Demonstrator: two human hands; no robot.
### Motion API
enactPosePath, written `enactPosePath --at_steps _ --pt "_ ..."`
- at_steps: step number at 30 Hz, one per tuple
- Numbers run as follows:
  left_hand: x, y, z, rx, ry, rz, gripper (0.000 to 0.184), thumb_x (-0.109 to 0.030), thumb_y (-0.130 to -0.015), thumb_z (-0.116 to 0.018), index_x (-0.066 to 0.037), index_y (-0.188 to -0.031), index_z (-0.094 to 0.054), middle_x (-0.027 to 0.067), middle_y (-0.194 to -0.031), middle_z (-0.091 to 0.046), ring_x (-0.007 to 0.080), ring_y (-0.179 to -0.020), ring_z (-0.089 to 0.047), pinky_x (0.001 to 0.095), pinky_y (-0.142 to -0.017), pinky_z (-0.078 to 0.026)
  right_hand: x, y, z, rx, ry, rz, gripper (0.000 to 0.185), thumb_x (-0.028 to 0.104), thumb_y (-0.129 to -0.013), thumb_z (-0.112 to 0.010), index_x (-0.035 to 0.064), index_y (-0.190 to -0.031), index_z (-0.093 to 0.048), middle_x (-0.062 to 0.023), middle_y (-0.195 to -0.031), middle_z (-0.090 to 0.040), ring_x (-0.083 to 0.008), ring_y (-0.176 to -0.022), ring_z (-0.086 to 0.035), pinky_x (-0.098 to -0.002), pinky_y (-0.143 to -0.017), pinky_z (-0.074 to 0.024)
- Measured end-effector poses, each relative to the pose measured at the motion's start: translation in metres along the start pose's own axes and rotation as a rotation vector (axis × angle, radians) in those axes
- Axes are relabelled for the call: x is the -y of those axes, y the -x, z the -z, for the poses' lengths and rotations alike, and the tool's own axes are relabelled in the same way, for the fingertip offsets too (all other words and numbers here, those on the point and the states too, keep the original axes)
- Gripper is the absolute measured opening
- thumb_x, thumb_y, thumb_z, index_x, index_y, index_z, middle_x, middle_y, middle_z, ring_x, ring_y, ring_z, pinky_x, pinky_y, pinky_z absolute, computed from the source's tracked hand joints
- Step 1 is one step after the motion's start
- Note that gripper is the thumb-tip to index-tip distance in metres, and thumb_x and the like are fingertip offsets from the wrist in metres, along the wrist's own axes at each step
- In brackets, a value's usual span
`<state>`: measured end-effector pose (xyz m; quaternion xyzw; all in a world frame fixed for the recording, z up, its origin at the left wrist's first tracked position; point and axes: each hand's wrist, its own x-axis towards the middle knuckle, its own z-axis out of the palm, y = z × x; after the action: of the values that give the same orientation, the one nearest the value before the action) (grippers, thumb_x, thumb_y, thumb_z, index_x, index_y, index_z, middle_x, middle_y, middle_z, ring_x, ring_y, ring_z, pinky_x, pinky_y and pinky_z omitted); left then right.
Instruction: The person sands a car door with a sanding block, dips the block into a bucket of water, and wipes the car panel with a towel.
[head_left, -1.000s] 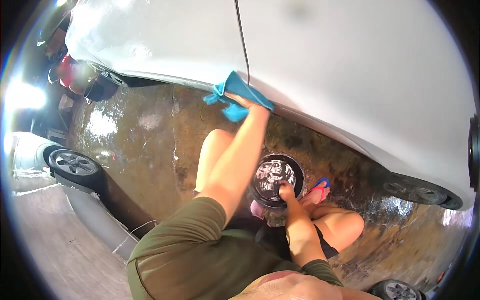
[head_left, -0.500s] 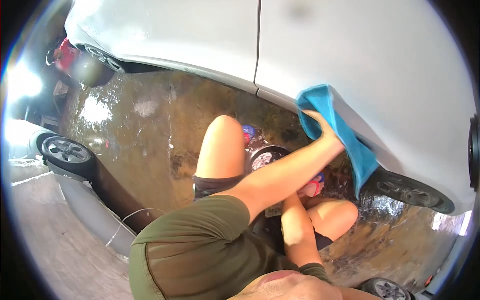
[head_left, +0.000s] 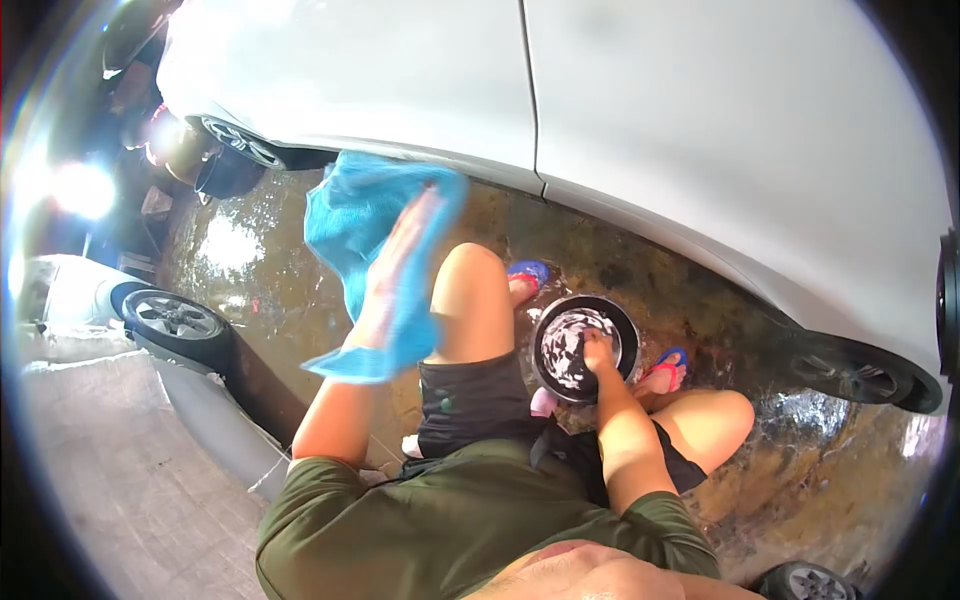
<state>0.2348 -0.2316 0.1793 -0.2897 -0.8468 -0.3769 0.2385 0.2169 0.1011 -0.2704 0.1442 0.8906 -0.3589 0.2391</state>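
My left hand (head_left: 385, 275), smeared by motion, holds a blue cloth (head_left: 345, 205) that drapes around the hand and wrist. Both are out to the left, above my left knee and in front of the lower side of a silver-white car (head_left: 680, 130). A round black basin (head_left: 627, 322) sits on the wet floor between my feet, with white suds inside. Down in it is my right hand (head_left: 598, 350), fingers curled and partly hidden; what they hold, if anything, I cannot make out.
Below the car, the brown floor (head_left: 270, 290) is wet and shiny. Another vehicle's wheel (head_left: 175, 318) stands at the left, beside a grey covered surface (head_left: 110, 440). A dark bucket (head_left: 228, 172) is at the far left. My feet wear blue and red flip-flops (head_left: 528, 270).
My left hand has swung from the car's side at the right over to the left, carrying the blue cloth. The basin and my right hand, previously behind my left arm, now show.
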Motion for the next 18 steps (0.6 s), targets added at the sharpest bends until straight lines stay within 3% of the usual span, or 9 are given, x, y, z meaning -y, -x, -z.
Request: enactPosePath --at_steps 1,3,5,7,8,9,11,17,18 --pt "-0.007 0.001 -0.007 0.177 -0.075 0.088 0.080 -0.051 -0.090 -0.073 0.000 -0.148 -0.053 0.0247 -0.149 -0.056 0.0368 -0.139 -0.053 0.0478 -0.118 -0.038 -0.077 -0.076 -0.062 -0.006 0.132 0.236 0.049 0.045 -0.104 -0.039 0.0173 -0.132 -0.068 -0.0215 -0.140 -0.062 -0.0458 -0.136 -0.050 -0.0518 -0.114 -0.0402" --pt "0.003 0.012 -0.028 0.513 -0.218 0.375 0.080 -0.054 -0.092 -0.071 -0.002 -0.149 -0.052 0.0255 -0.149 -0.055 0.0404 -0.142 -0.050 0.0482 -0.117 -0.039 -0.028 -0.033 -0.024 0.041 0.039 0.027 0.050 0.046 -0.104 -0.038 0.0191 -0.134 -0.067 -0.0197 -0.145 -0.060 -0.0441 -0.139 -0.048 -0.0526 -0.115 -0.0388" --pt "0.054 0.051 -0.067 0.505 -0.124 0.483 0.078 -0.055 -0.093 -0.069 -0.003 -0.149 -0.052 0.0264 -0.137 -0.063 0.0439 -0.128 -0.059 0.0479 -0.111 -0.044 -0.009 -0.011 -0.012 0.021 0.182 -0.020 0.049 0.044 -0.104 -0.037 0.0208 -0.136 -0.066 -0.0208 -0.145 -0.060 -0.0442 -0.136 -0.051 -0.0509 -0.116 -0.0381" --pt "0.061 0.055 -0.080 0.391 -0.159 0.649 0.064 -0.055 -0.093 -0.069 -0.003 -0.130 -0.067 0.0258 -0.118 -0.071 0.0443 -0.115 -0.065 0.0496 -0.099 -0.051 -0.075 -0.059 -0.052 0.076 0.318 0.296 0.047 0.034 -0.104 -0.039 0.0141 -0.138 -0.065 -0.0211 -0.147 -0.058 -0.0433 -0.135 -0.053 -0.0477 -0.118 -0.0379" --pt "0.068 0.052 -0.077 0.312 -0.247 0.651 0.060 -0.056 -0.093 -0.069 -0.002 -0.121 -0.071 0.0248 -0.112 -0.073 0.0436 -0.111 -0.067 0.0496 -0.096 -0.052 -0.050 -0.030 -0.028 0.092 0.377 0.458 0.044 0.028 -0.104 -0.038 0.0083 -0.130 -0.069 -0.0211 -0.144 -0.061 -0.0421 -0.133 -0.055 -0.0460 -0.117 -0.0386" --pt "0.078 0.052 -0.077 0.228 -0.149 0.631 0.059 -0.058 -0.092 -0.069 -0.002 -0.109 -0.075 0.0242 -0.109 -0.073 0.0418 -0.107 -0.068 0.0482 -0.095 -0.052 -0.062 -0.043 -0.042 0.061 0.232 0.406 0.041 0.025 -0.104 -0.040 0.0065 -0.124 -0.072 -0.0221 -0.138 -0.065 -0.0419 -0.129 -0.059 -0.0453 -0.112 -0.0436" --pt "0.093 0.047 -0.074 0.255 -0.127 0.659 0.058 -0.057 -0.092 -0.069 -0.003 -0.110 -0.075 0.0241 -0.106 -0.074 0.0409 -0.105 -0.069 0.0481 -0.094 -0.053 -0.042 -0.024 -0.026 0.110 0.050 0.209 0.032 0.011 -0.092 -0.057 0.0057 -0.119 -0.075 -0.0240 -0.118 -0.074 -0.0406 -0.114 -0.069 -0.0405 -0.103 -0.0507" --pt "0.110 0.045 -0.072 0.275 -0.197 0.680 0.059 -0.057 -0.090 -0.072 0.000 -0.102 -0.077 0.0235 -0.097 -0.075 0.0367 -0.098 -0.073 0.0468 -0.086 -0.055 -0.035 -0.004 -0.007 -0.087 0.091 0.179 0.040 0.002 -0.072 -0.063 0.0093 -0.107 -0.080 -0.0217 -0.109 -0.077 -0.0358 -0.106 -0.074 -0.0398 -0.099 -0.0543" --pt "0.126 0.049 -0.066 0.231 0.012 0.847 0.060 -0.057 -0.092 -0.070 0.002 -0.102 -0.077 0.0207 -0.099 -0.076 0.0326 -0.099 -0.073 0.0440 -0.089 -0.055 -0.034 -0.005 -0.006 -0.082 0.083 0.133 0.040 0.002 -0.071 -0.064 0.0101 -0.106 -0.081 -0.0215 -0.109 -0.077 -0.0362 -0.104 -0.074 -0.0410 -0.097 -0.0552"
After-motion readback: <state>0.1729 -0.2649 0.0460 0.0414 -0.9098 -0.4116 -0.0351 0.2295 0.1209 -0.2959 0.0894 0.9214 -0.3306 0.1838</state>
